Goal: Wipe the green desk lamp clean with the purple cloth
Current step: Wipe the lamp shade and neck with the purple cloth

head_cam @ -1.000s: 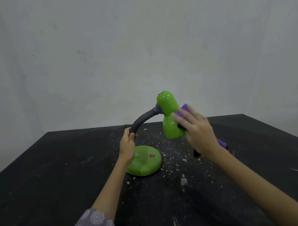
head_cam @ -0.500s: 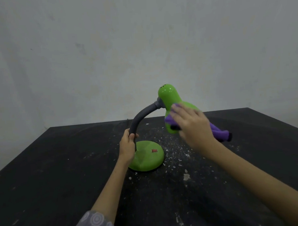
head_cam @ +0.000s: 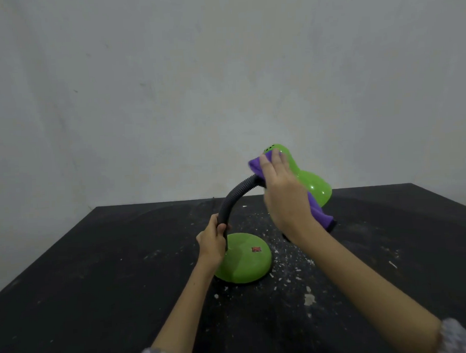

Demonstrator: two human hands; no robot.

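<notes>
The green desk lamp stands on a black table (head_cam: 97, 275): round green base (head_cam: 243, 258), grey flexible neck (head_cam: 235, 196), green shade (head_cam: 312, 183) pointing right and down. My left hand (head_cam: 212, 242) grips the lower neck just above the base. With the purple cloth (head_cam: 317, 211) under its palm, my right hand (head_cam: 283, 192) presses against the top of the shade where the neck joins. The cloth's other end sticks out left of the fingers and a tail hangs below the wrist.
White crumbs and dust flecks (head_cam: 286, 256) are scattered on the table right of and in front of the base. A plain grey wall (head_cam: 196, 84) rises behind the table's far edge.
My right hand and the cloth slid up from the shade's bell to its top near the neck joint. The shade now points more to the right. My left hand kept its grip on the neck.
</notes>
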